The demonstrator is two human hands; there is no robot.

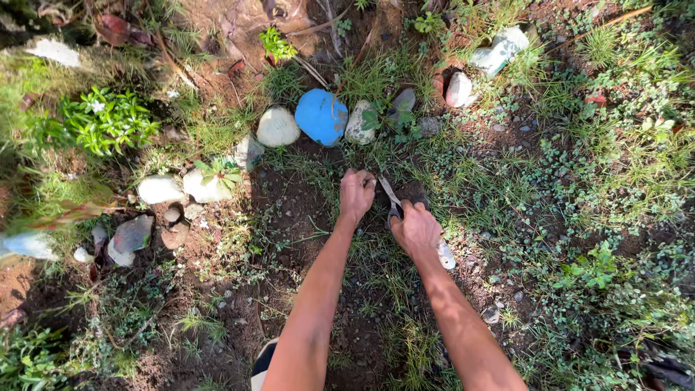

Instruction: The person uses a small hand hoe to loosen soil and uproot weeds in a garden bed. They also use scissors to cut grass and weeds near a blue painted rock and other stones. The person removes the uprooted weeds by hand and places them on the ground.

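The right hand point(415, 228) grips metal scissors point(392, 201), blades pointing at grass pinched in the closed left hand point(357, 194).

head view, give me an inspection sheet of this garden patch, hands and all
surface: bare dark soil with sparse grass and weeds
job's things: scissors, blades pointing toward the stones, at a grass tuft
clutter: row of pale stones, one blue stone
grippers: left hand pinches grass at the blade tips; right hand closed on the scissors handles
cables: nothing seen
surroundings: leafy green plant at left, low ground cover at right
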